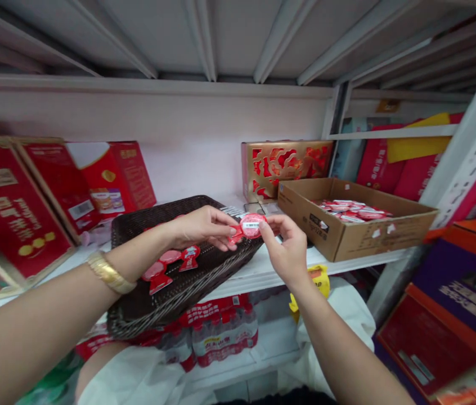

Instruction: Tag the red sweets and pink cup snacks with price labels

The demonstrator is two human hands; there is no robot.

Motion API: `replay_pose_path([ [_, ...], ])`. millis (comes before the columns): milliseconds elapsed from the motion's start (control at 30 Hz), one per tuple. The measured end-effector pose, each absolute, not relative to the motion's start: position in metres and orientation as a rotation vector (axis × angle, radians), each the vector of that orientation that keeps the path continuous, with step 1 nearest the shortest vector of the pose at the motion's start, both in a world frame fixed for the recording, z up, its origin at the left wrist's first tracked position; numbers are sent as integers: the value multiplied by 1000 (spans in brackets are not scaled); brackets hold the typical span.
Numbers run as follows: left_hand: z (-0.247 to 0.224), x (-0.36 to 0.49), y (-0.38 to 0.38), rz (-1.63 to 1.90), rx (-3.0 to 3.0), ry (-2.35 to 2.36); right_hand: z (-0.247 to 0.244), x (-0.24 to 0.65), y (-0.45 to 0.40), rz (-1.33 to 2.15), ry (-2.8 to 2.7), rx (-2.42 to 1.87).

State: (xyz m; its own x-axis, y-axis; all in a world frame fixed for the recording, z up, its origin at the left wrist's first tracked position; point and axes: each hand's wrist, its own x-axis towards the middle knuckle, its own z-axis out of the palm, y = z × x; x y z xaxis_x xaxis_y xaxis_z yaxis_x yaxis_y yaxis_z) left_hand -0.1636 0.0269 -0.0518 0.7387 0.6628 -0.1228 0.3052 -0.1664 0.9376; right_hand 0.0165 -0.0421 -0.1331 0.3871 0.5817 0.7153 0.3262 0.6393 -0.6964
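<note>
Between my two hands, above the right end of a dark brown woven basket [204,298], is a small red candy-shaped packet [251,225] with a white barcode label facing me. My left hand [198,226], below a gold bangle [110,273], pinches the packet's left end. The fingers of my right hand [285,244] close on its right edge. Inside the basket lie several similar red packets [157,277], partly hidden behind my left wrist. More red and white packets [354,210] lie in an open cardboard box [311,230] to the right of my right hand.
Red gift boxes [14,208] stand at the left of the white shelf [238,281]. Behind the cardboard box is a gold and red patterned box [284,163]. Bottled water packs [225,334] sit below. A metal post [453,129] and stacked cartons [466,281] are at right.
</note>
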Motion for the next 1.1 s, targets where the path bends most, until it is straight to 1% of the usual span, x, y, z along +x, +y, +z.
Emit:
replay_pose_path([
  [133,-33,-143,16,335,1855,795,-124,35,-56,150,-1175,-920],
  [233,-25,-116,9,373,1861,753,-113,57,-67,34,-1176,-941],
  [400,-19,-47,10,474,1689,577,-86,125,-63,-157,-1075,-1038],
  [467,-15,-16,10,528,1592,495,-75,161,-56,-232,-1008,-1136],
  [600,0,20,12,579,1595,416,-63,215,-49,-382,-881,-1549],
  [700,8,5,23,674,1748,532,-69,214,-54,-494,-898,-1490],
  [800,7,-41,43,781,1951,798,-80,178,-61,-487,-1033,-1313],
  [867,-1,-78,57,775,2075,1016,-87,146,-61,-439,-1150,-1265],
  [933,-13,-111,68,652,2214,1216,-92,117,-56,-366,-1257,-1244],
  [1000,-27,-137,76,456,2394,1379,-98,94,-47,-269,-1345,-1235],
  [1100,-49,-160,85,180,2615,1494,-107,75,-31,-160,-1434,-1259],
])
